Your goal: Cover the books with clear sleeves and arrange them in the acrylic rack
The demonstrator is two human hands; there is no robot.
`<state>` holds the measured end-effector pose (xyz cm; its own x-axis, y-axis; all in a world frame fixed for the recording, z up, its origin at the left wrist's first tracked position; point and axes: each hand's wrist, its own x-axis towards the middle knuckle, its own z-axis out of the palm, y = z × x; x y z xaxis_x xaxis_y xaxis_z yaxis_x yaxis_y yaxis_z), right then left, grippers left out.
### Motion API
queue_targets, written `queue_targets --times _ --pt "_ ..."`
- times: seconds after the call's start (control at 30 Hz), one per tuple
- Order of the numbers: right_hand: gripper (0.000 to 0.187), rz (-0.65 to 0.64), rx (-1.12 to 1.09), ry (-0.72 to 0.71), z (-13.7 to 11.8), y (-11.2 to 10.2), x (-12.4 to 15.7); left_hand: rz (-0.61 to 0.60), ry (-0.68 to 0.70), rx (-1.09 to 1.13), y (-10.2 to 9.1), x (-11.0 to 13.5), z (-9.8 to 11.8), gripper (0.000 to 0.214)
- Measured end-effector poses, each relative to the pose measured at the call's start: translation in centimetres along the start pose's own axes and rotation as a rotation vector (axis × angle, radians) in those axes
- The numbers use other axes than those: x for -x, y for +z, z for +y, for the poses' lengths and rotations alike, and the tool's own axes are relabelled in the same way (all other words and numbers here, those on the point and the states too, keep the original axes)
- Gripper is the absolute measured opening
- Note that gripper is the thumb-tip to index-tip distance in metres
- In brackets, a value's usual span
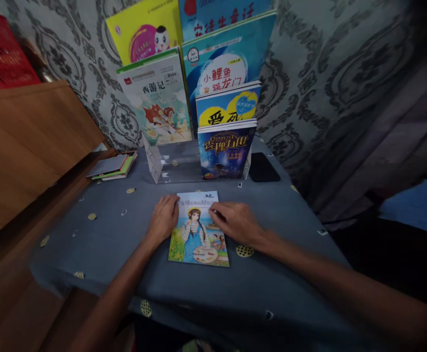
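While the book [198, 239] is laid cover up on the desk [106, 234], in front of the clear rack [155, 164], its left edge is met by the left hand [165, 216] and its upper right edge is overlapped by the right hand [237, 221]. Fingers are curled on both, but whether the book is pinched in either grip cannot be told. Other books [162, 110] are held upright in the rack.
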<state>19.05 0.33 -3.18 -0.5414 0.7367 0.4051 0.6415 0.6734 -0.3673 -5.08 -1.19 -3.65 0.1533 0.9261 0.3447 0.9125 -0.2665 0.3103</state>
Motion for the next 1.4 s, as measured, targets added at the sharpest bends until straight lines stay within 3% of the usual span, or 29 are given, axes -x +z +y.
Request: queue_targets --times 0.1,0.2,0.33,0.5,0.83,1.1,1.3,1.4 --pt "0.022 -0.069 -0.013 -0.215 -1.3 0.8 -1.7 -0.017 0.013 -0.046 0.2 -0.9 -0.1 0.026" --pt "0.030 -0.142 -0.009 -0.275 -2.1 2.1 -3.6 -0.008 0.032 -0.039 0.7 -1.3 -0.5 0.027" --pt "0.036 -0.231 -0.019 -0.235 -2.2 3.3 -4.9 0.027 0.044 -0.001 1.5 -1.1 -1.1 0.030" --pt "0.033 -0.247 -0.028 -0.183 -0.7 2.7 -4.3 0.032 0.059 0.000 1.7 -1.0 -1.2 0.029" --pt "0.030 -0.022 -0.060 0.030 6.2 0.8 -0.9 -0.001 0.065 -0.069 1.4 -1.1 -1.1 0.031" --pt "0.029 -0.024 -0.019 -0.055 5.9 0.7 -1.1 -0.086 0.198 -0.227 0.9 -1.9 1.2 0.032" --pt "0.032 -0.077 0.003 -0.052 6.0 0.7 -1.0 -0.186 0.419 -0.065 2.4 -1.8 3.8 0.036" --pt "0.032 -0.083 -0.003 -0.048 6.1 0.8 -1.0 -0.233 0.474 0.016 2.2 -0.5 4.4 0.036"
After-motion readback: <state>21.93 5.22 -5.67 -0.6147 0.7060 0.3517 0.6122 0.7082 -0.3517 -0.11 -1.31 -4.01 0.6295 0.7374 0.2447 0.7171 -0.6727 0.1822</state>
